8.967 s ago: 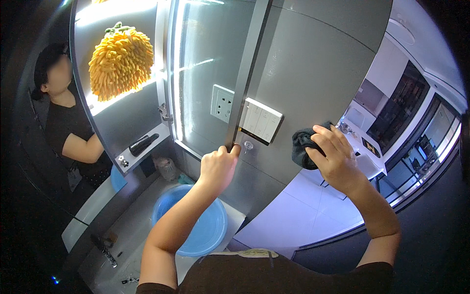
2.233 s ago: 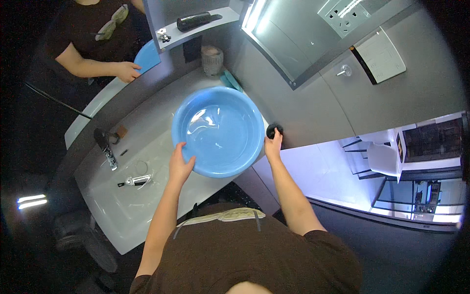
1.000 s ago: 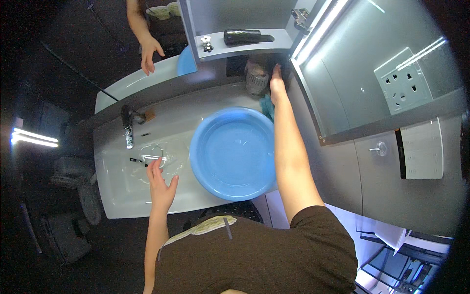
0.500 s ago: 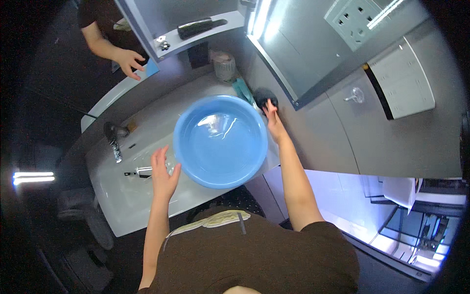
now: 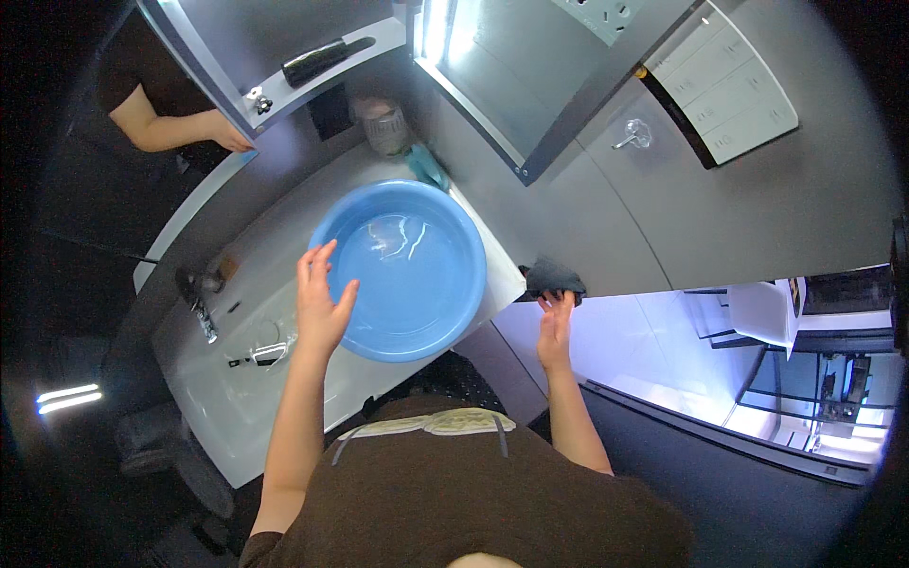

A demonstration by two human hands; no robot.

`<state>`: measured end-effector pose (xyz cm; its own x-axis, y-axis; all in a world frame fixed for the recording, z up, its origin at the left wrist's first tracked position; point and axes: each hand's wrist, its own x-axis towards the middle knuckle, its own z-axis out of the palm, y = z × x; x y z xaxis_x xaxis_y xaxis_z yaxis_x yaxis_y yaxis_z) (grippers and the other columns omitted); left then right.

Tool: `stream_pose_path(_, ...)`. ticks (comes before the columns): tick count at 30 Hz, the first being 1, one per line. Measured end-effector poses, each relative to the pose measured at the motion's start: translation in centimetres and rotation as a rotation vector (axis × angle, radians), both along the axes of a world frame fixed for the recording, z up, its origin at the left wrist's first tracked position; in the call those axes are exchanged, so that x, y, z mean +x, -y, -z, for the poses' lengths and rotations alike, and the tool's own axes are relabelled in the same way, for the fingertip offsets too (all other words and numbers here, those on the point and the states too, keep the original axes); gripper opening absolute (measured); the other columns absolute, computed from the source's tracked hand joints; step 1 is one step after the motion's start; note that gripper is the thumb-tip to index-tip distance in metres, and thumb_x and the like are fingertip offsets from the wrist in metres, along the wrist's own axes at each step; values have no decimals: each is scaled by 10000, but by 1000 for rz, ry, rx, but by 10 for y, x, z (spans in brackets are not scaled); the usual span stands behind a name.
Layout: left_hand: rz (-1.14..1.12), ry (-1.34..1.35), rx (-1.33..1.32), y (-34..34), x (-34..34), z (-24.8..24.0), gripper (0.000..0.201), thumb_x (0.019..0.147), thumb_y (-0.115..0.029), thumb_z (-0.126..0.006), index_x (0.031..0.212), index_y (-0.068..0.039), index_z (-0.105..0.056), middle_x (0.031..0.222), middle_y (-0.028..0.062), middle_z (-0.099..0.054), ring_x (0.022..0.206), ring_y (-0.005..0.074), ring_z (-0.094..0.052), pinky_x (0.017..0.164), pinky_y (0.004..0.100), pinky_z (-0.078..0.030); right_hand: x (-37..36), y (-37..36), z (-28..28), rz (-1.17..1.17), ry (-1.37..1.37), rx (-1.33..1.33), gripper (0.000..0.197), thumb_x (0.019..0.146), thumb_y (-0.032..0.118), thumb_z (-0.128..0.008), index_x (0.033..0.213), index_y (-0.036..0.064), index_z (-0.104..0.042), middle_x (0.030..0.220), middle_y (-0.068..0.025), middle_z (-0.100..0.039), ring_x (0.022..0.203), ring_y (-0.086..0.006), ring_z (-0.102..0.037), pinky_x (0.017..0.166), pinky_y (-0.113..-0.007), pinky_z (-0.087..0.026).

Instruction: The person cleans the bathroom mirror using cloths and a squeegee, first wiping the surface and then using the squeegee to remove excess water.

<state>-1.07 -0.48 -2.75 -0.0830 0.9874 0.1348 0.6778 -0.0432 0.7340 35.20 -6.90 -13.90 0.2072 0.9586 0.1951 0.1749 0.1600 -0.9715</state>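
A round light-blue plastic basin (image 5: 405, 284) stands on the right part of the white washbasin counter (image 5: 218, 407), with light glinting off its inside. My left hand (image 5: 324, 305) is at the basin's left rim, fingers spread and thumb apart, gripping nothing; whether it touches the rim is hard to tell. My right hand (image 5: 557, 333) is off to the right, past the counter's corner. Its fingers close on a crumpled dark cloth (image 5: 553, 278), whose lower part the fingertips partly cover.
Behind the basin are a teal cloth-like item (image 5: 428, 167) and a ribbed clear cup (image 5: 385, 131). A faucet (image 5: 197, 305) and a dark-handled flat tool (image 5: 260, 355) are at left. Above hangs an open mirror cabinet door (image 5: 530, 90); a white box (image 5: 724, 90) is on the wall.
My right hand has moved from behind the basin's right side toward me and right, bringing the dark cloth along. My left hand has come up over the basin's left rim. The view has shifted.
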Motion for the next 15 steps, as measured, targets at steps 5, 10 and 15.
stream_pose_path(5,41,31,16,-3,12,-2,609,772,-88,-689,1330,-84,-443,1313,175,-405,1058,303,-547,896,389,-463,-10,-45,-13,2,107,-118,652,968,327,-475,1442,-35,-210,1441,-229,-309,1327,-302,-347,1075,-378,-278)
stream_pose_path(10,15,78,-29,2,13,-10,622,773,-84,-688,1341,-104,-434,1332,154,-389,1088,298,-534,879,397,-467,-54,-125,-38,-72,97,-225,656,943,333,-527,1442,16,-243,1448,-250,-316,1341,-339,-328,1084,-404,-273)
stream_pose_path(15,-7,77,-21,2,3,-14,629,772,-79,-688,1345,-121,-432,1336,131,-382,1102,287,-524,854,391,-468,-64,-163,-44,-92,153,-102,724,902,206,-612,1448,74,-154,1415,-266,-312,1230,-334,-468,1008,-422,-402)
